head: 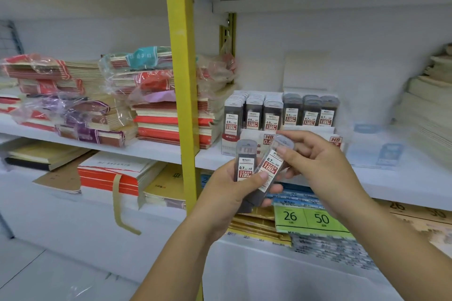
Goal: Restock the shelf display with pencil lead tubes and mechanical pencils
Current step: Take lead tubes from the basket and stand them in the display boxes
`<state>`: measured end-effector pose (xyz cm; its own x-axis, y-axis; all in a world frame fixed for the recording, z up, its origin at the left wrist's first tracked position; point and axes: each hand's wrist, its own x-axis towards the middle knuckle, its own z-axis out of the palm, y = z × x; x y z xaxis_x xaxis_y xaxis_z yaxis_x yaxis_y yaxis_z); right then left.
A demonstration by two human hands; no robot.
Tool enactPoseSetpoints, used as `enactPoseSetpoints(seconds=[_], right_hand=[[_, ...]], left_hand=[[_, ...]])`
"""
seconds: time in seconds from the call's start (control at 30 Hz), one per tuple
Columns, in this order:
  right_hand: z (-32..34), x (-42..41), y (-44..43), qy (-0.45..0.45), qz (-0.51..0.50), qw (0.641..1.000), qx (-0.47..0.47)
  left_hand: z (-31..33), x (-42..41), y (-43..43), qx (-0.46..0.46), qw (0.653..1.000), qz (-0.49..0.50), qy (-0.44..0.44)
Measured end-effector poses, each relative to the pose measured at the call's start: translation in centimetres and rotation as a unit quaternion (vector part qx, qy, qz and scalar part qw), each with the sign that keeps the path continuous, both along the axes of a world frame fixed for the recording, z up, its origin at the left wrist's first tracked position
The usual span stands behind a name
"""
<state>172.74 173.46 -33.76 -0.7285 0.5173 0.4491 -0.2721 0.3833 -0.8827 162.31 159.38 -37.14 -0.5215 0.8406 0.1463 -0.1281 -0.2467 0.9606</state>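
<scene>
My left hand (230, 190) grips a small stack of clear 0.7 HB pencil lead tubes (245, 166) in front of the shelf. My right hand (315, 168) pinches the top of one tilted lead tube (272, 164) that leans against that stack. Behind my hands, on the white shelf (411, 178), stands the cardboard display box (254, 138) with rows of 0.5 lead tubes (253, 115) on the left and 0.7 lead tubes (309, 111) on the right. No mechanical pencils show.
A yellow upright post (182, 80) divides the shelving just left of the display. Stacks of wrapped notebooks (137, 105) fill the left bay. Paper piles (425, 105) sit at the right. Envelope packs with a green 26/50 label (308, 219) lie on the lower shelf.
</scene>
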Motion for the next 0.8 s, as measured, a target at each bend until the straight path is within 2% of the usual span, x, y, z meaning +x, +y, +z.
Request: enactPoseSetpoints(seconds=[0.17, 0.27, 0.33, 0.4, 0.47, 0.57, 0.67, 0.8], right_hand=[[0.0, 0.8, 0.6, -0.015, 0.01, 1.0, 0.015], [1.4, 1.7, 1.2, 0.044, -0.052, 0.997, 0.047], [3.8, 2.7, 2.5, 0.119, -0.122, 0.981, 0.098], [6.7, 3.5, 4.5, 0.145, -0.177, 0.953, 0.2], [9.1, 3.5, 6.7, 0.107, -0.228, 0.918, 0.307], [10.7, 2.5, 9.6, -0.007, -0.257, 0.886, 0.386], [10.4, 1.8, 11.4, -0.079, -0.247, 0.872, 0.416], [9.4, 1.2, 12.6, -0.117, -0.258, 0.863, 0.418]], left_hand=[[-0.2, 0.4, 0.7, -0.001, 1.0, 0.0, -0.002], [-0.1, 0.4, 1.1, 0.003, 1.0, 0.004, -0.005], [0.1, 0.3, 1.5, -0.004, 1.0, 0.022, 0.012], [0.2, 0.2, 2.0, 0.0, 0.999, 0.036, 0.029], [0.4, 0.2, 2.5, 0.015, 0.998, 0.049, 0.039], [0.6, 0.1, 3.2, 0.042, 0.995, 0.079, 0.035], [0.5, 0.0, 3.6, 0.048, 0.993, 0.102, 0.042], [0.3, 0.1, 4.0, 0.04, 0.994, 0.1, 0.036]])
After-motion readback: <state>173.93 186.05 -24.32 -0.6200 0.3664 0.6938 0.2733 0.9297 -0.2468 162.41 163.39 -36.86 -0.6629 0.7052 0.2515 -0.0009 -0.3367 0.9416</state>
